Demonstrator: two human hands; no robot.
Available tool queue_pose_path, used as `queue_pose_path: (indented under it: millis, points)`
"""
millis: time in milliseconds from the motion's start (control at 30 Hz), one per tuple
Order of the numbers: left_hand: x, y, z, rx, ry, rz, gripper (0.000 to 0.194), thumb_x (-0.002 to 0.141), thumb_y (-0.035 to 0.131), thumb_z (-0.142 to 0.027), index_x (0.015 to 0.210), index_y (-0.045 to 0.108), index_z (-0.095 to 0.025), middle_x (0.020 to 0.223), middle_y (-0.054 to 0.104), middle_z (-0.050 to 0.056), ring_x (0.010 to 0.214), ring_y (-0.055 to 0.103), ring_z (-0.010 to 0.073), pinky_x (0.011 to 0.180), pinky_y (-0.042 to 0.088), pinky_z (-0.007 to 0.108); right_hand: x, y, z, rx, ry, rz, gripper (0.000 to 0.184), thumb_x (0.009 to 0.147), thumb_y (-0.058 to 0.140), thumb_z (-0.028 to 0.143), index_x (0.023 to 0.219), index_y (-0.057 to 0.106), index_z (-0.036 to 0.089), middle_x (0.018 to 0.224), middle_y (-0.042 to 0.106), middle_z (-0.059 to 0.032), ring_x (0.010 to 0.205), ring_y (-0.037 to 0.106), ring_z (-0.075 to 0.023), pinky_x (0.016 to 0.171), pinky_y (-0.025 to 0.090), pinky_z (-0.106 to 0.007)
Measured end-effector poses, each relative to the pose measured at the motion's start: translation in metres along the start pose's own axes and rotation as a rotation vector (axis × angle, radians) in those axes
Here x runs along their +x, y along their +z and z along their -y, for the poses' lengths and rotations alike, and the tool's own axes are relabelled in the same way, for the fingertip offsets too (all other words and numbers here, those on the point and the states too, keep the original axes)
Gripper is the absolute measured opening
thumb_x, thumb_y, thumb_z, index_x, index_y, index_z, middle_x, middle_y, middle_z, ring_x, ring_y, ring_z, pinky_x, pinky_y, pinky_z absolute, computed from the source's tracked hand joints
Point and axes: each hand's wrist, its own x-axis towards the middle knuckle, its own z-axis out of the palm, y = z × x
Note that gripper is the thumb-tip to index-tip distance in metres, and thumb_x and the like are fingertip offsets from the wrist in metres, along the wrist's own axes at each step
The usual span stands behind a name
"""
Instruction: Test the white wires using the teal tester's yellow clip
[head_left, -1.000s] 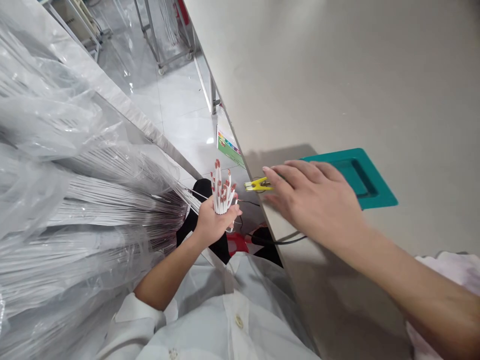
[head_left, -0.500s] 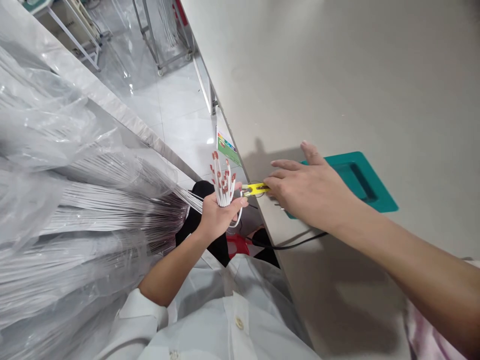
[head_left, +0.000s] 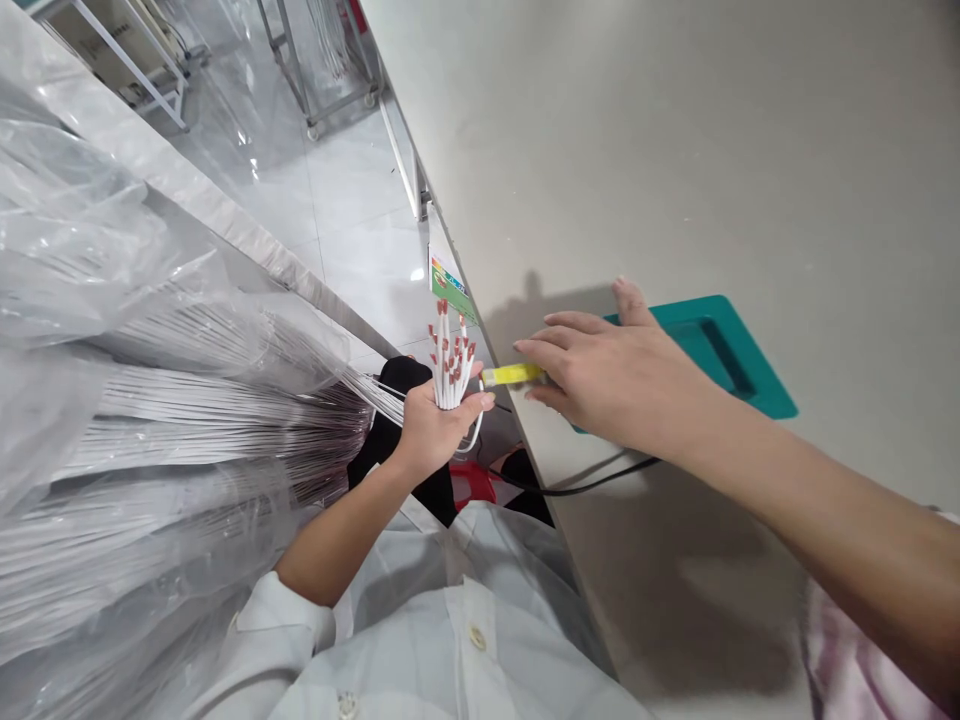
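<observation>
My left hand [head_left: 436,432] is closed round a bundle of thin white wires [head_left: 453,375] with copper-brown ends fanned upward. One white wire loops out beside my thumb. At the table edge a small yellow clip-like piece [head_left: 511,375], blurred, lies between the bundle and my other hand. My right hand [head_left: 615,385] is palm down over the table, fingers apart. Its index finger and thumb lie on either side of the yellow piece's end, without a visible grip on it. A teal tray [head_left: 776,398] is partly covered by this hand and forearm.
On the left, long white wires [head_left: 187,400] hang in bundles under clear plastic [head_left: 82,270]. A black cable [head_left: 566,492] crosses the table's near edge. A printed card [head_left: 450,285] hangs by the edge. Wheeled metal racks [head_left: 300,75] stand on the floor behind.
The fingers of my right hand have spread from a pinch at the yellow piece's end. The left hand keeps its hold on the wires. The view has shifted slightly.
</observation>
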Motion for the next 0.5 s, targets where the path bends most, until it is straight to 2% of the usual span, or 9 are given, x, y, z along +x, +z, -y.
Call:
queue_pose_path:
  millis: [100,167,400,500]
  points:
    - [0.0,-0.001,-0.001,0.016,0.009,-0.018,0.041,0.064,0.072,-0.022,0.104,0.07,-0.014,0.063,0.066,0.001,0.059,0.056,0.011,0.064,0.046,0.026,-0.001,0.003,0.003,-0.073,-0.003,-0.001,0.031,0.077,0.059,0.035,0.104,0.061,0.02,0.087,0.068,-0.0108,0.09,0.058,-0.0316,0.097,0.018,-0.067]
    - [-0.001,-0.001,-0.001,0.017,0.01,-0.018,0.041,0.064,0.072,-0.022,0.105,0.07,-0.014,0.062,0.065,0.001,0.056,0.055,0.0101,0.062,0.046,0.025,-0.001,0.004,0.004,-0.12,-0.015,0.018,0.039,0.076,0.061,0.036,0.111,0.059,0.02,0.088,0.068,-0.0115,0.089,0.058,-0.0319,0.098,0.016,-0.067]
    - [-0.009,-0.007,-0.003,-0.056,-0.029,-0.008,0.045,0.065,0.07,-0.023,0.108,0.066,-0.013,0.06,0.061,-0.003,0.041,0.038,0.0032,0.041,0.033,0.019,0.0,0.0,0.005,-0.243,-0.025,0.057,0.044,0.078,0.06,0.045,0.11,0.06,0.016,0.081,0.07,-0.0117,0.086,0.061,-0.0316,0.097,0.02,-0.068]
    - [-0.015,-0.013,-0.003,-0.084,-0.02,-0.004,0.046,0.064,0.071,-0.024,0.108,0.063,-0.012,0.059,0.06,-0.004,0.04,0.039,0.0036,0.039,0.032,0.019,-0.001,-0.005,0.011,-0.212,-0.059,-0.034,0.051,0.077,0.057,0.054,0.106,0.063,0.013,0.083,0.07,-0.0142,0.088,0.062,-0.0331,0.098,0.026,-0.064]
